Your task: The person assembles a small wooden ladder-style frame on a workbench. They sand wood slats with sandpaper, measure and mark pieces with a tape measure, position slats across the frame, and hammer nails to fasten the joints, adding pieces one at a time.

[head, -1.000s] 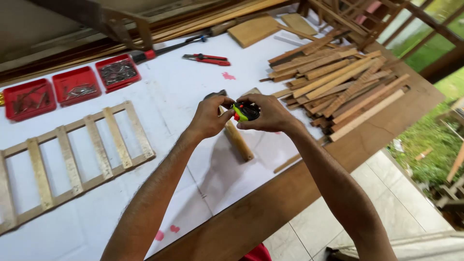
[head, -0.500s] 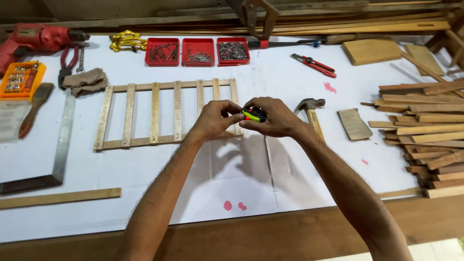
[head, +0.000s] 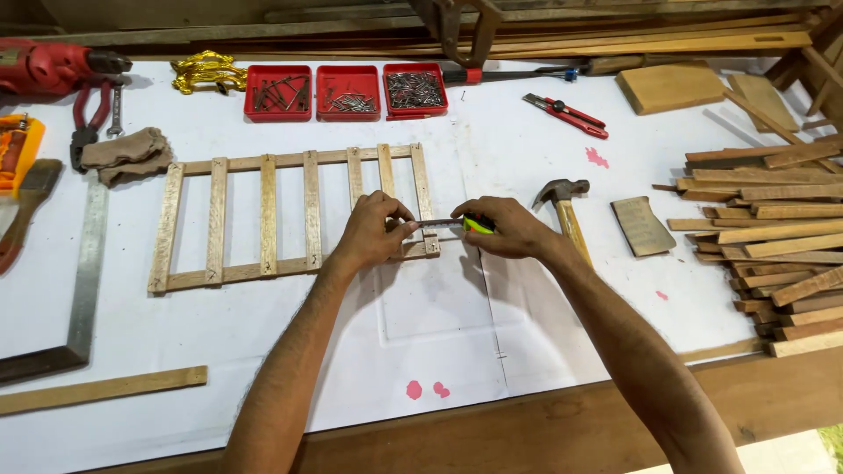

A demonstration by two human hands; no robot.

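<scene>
Near the middle of the white table (head: 263, 351), the right hand (head: 514, 230) grips a yellow tape measure (head: 479, 225); the left hand (head: 373, 230) pinches its blade end against the wooden slat frame (head: 290, 219). Keeping the blade taut and flat should read truest. Its long axis runs 9 to 3 o'clock, tip toward 9. At 3 o'clock lies a hammer (head: 562, 206).

No packages, labels, signs or screens visible on the workbench (head: 263, 351)
</scene>
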